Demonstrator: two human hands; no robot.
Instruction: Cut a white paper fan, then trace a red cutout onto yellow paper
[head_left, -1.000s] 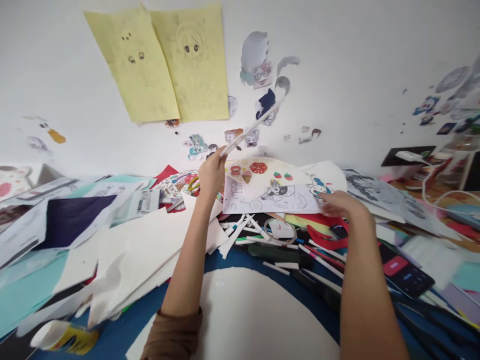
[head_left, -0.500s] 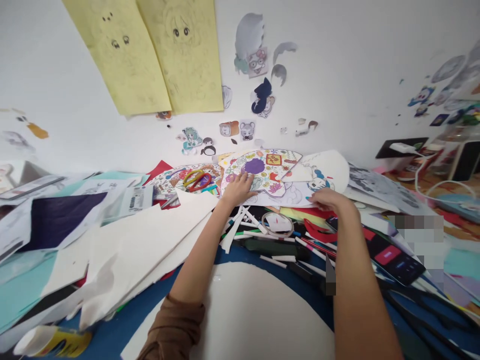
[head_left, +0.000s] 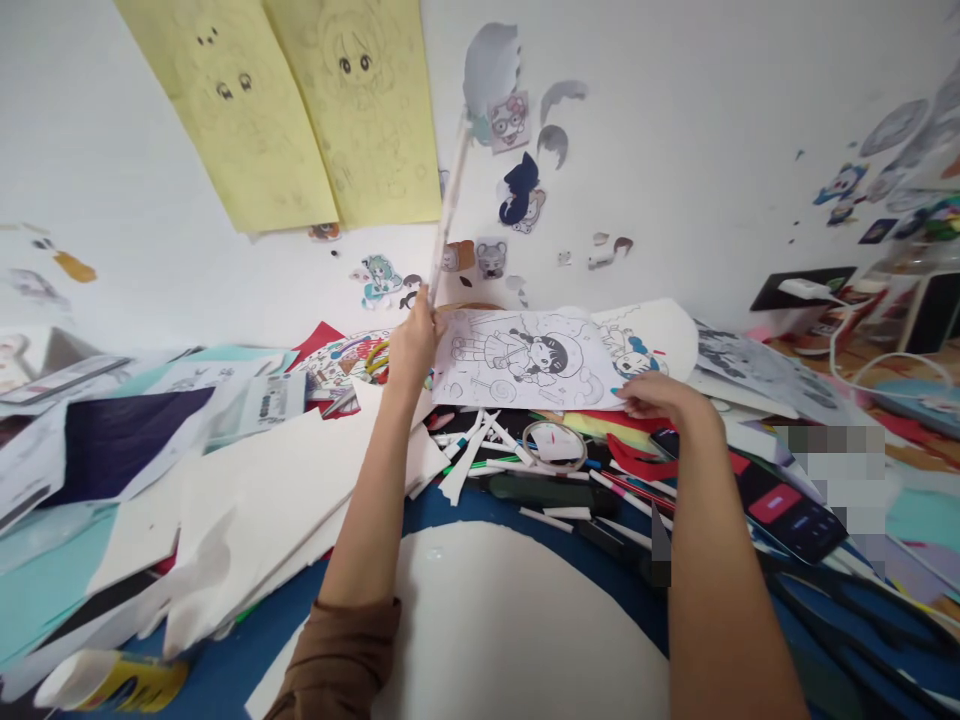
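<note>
My left hand (head_left: 417, 345) is closed around the lower end of the colourful paper cut-out (head_left: 448, 215), which is raised upright and shows only its thin edge. To its right lies a white sheet with a black line drawing (head_left: 517, 355) of a figure with braids. The right corner of that sheet is pinched by my right hand (head_left: 652, 395), thumb at the edge and fingers curled. Behind my right hand rests a rounded white cut-out (head_left: 660, 325) with a blue-haired figure on the paper below it. A large curved white board (head_left: 510, 620) is right in front of me.
Markers and paper strips (head_left: 472, 455) are strewn around a roll of tape (head_left: 555, 446). On the right are a phone (head_left: 787, 505) and black-handled scissors (head_left: 847, 620). White boards (head_left: 277, 490) and a yellow glue bottle (head_left: 120, 682) occupy the left. Behind stands a wall with stickers.
My left hand has lifted the colourful cut-out from the pile and turned it on edge, moving left. The line drawing beneath is now uncovered. My right hand has barely moved.
</note>
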